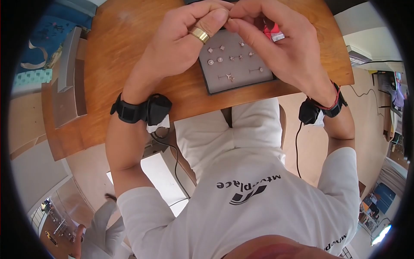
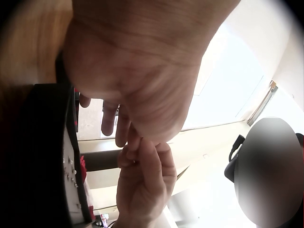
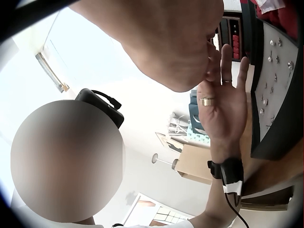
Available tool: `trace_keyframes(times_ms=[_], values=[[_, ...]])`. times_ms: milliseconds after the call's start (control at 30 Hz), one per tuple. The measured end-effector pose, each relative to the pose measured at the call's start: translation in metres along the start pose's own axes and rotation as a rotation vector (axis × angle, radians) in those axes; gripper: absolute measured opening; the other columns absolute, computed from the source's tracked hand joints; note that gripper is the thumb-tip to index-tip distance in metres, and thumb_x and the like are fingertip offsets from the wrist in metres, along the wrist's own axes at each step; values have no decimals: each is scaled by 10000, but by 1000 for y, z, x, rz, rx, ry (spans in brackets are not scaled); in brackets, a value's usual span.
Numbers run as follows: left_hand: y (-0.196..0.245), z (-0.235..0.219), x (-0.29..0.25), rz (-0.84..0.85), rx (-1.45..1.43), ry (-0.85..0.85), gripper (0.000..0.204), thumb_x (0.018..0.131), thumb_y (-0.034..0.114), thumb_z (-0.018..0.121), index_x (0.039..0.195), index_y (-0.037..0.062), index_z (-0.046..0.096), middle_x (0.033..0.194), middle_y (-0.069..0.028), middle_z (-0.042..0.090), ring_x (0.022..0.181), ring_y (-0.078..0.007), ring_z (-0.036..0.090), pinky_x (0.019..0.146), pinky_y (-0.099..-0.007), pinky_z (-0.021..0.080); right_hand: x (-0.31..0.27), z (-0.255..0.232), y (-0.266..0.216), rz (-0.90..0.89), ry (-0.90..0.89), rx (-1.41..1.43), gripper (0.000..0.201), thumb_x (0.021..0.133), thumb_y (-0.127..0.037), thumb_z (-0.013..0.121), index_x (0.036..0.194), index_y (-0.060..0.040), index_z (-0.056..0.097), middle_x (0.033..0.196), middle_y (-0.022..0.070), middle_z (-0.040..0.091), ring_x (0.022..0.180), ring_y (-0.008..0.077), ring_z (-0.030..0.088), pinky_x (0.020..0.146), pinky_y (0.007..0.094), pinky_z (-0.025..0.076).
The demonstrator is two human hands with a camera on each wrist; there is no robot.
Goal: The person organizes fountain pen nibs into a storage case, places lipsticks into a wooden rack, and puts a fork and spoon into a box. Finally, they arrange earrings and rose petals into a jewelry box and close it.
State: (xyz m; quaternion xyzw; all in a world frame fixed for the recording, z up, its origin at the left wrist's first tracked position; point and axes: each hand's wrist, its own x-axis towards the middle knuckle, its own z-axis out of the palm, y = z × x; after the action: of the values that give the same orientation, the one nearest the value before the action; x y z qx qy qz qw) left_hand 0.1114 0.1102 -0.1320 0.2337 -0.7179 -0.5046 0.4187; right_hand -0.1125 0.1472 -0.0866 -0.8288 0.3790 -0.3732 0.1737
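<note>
Above the far part of a grey jewellery tray (image 1: 241, 82), both hands come together at their fingertips. My left hand (image 1: 185, 39), with a gold ring (image 1: 199, 35) on the thumb, pinches a tiny piece between thumb and index finger. My right hand (image 1: 284, 47) pinches at the same spot, thumb against forefinger. The piece is mostly hidden by the fingertips, and I cannot tell its kind. Sparkling stud earrings (image 1: 220, 59) stand in rows on the pad below. In the right wrist view, the other fingers of the left hand (image 3: 225, 111) are stretched out.
A red item with a white tag (image 1: 278, 36) shows behind the right hand. The wooden table (image 1: 116, 52) carries a grey box (image 1: 69, 82) near its left edge. Cables (image 1: 177, 159) run from both wrist cameras. Another person (image 1: 101, 228) is at the lower left.
</note>
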Motion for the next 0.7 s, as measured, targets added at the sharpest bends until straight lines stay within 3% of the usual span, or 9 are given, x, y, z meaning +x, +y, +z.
trace_keyframes(times_ms=[67,333,433,500,533,600,700], values=[[-1,-4,0,22,76,-67,308,1166,144,489,1138,-67,712,1245,-137,725,1094,-165,663,962,-291,513,0,0,1,-5,2,-7,179,931,-71,813,1081,-50,718,843,69,654,702,184,623,620,313,495],[-1,1,0,15,40,-49,271,1143,118,539,1191,-74,725,1273,-136,719,1118,-158,669,975,-280,525,-3,1,8,-73,24,142,134,930,-69,798,1034,-50,715,837,69,663,720,189,642,625,318,507],[-7,3,-3,5,35,1,241,1126,107,575,1162,-71,732,1264,-138,721,1126,-155,666,971,-282,529,-9,-16,-4,139,-100,52,141,910,-49,796,1013,-32,700,840,85,661,729,231,656,642,344,523],[-6,2,-3,-2,24,25,224,1116,103,594,1146,-67,737,1255,-138,722,1132,-152,663,969,-282,529,-14,-24,-5,77,-266,-39,113,957,-2,749,1056,-36,708,875,44,659,730,155,619,682,324,506],[-5,0,-2,-4,61,-4,205,1101,92,610,1135,-63,739,1246,-143,721,1139,-165,665,971,-286,530,-16,-26,-2,79,-276,-42,113,957,-2,749,1056,-36,708,875,44,659,730,155,619,682,324,506],[-9,-4,-3,-7,90,-25,186,1086,82,625,1124,-60,740,1238,-147,721,1147,-178,667,972,-291,530,-21,-25,7,-77,-396,-66,132,931,-70,736,1046,-42,677,901,111,665,851,320,658,731,423,528],[-17,-6,0,154,179,-99,151,1049,55,649,1109,-46,745,1229,-165,717,1154,-228,677,988,-319,530,-26,-24,12,-157,-504,-85,162,916,-75,740,1056,-49,663,919,122,671,880,346,656,771,445,526]])
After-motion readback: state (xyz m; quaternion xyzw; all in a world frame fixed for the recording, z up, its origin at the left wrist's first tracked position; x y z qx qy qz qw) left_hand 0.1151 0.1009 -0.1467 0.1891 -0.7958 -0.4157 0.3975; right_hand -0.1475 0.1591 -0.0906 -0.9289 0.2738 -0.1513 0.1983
